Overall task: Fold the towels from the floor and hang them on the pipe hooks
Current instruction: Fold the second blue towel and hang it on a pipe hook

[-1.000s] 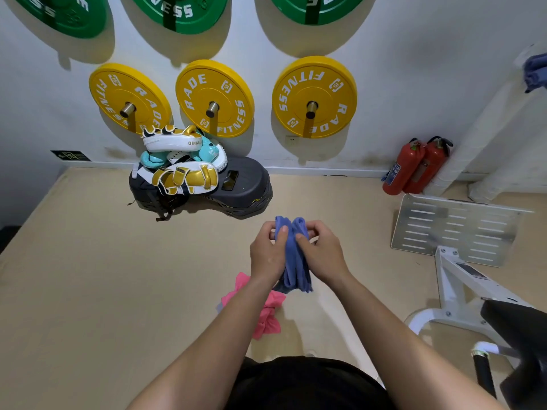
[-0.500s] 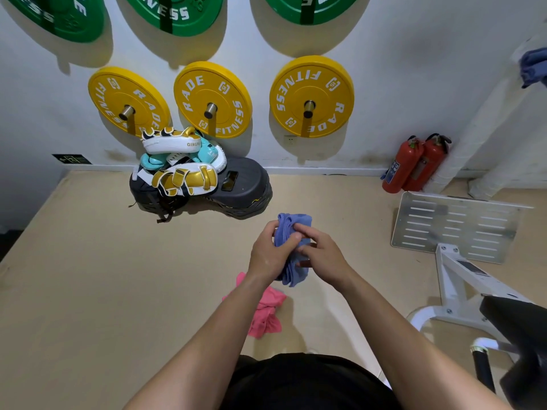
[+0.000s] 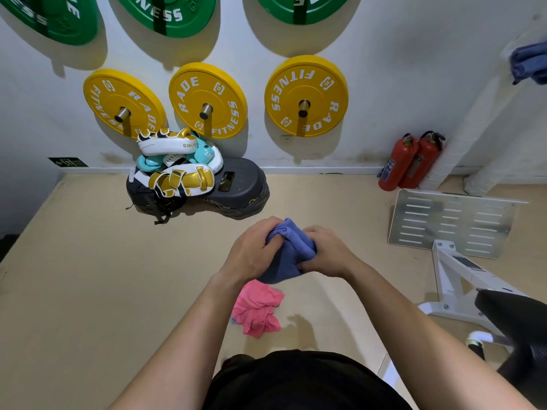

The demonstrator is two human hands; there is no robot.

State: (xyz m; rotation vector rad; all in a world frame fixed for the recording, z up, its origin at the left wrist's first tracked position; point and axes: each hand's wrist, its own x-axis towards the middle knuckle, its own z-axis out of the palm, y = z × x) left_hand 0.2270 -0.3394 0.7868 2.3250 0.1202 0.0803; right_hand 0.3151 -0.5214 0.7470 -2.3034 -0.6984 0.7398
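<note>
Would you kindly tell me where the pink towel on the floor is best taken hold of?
Probably from straight above, pinching a raised fold near the middle of the pink towel. It lies crumpled in a heap on the floor, with no edge clearly lifted to slide fingers under. The left hand and right hand grip the blue towel.
</note>
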